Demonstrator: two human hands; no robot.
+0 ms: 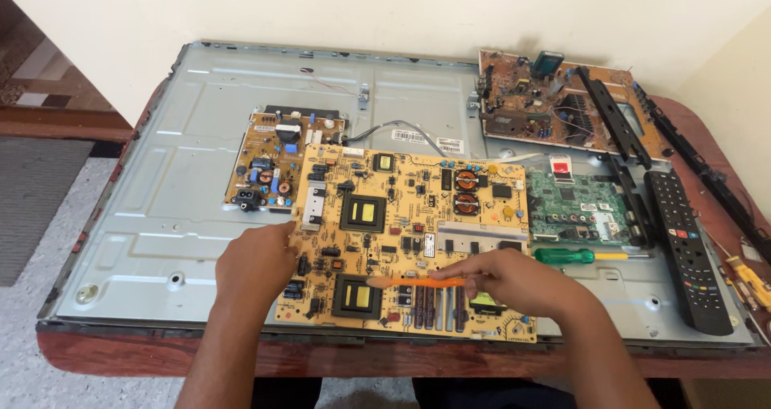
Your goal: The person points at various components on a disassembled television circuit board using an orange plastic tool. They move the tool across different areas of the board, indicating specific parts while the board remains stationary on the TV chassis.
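Yellow circuit board (pixel 409 240) on grey metal panel (pixel 169 208), left hand (pixel 257 264) gripping its edge, right hand (pixel 514 280) pinching orange brush (pixel 414 281) over it, green screwdriver (pixel 574 256) nearby.

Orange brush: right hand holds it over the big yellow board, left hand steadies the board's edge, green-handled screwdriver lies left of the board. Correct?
Not quite. The head view shows the green-handled screwdriver lying to the right of the big yellow board, not left. The rest stands: the right hand holds the orange brush over the board, and the left hand steadies its edge.
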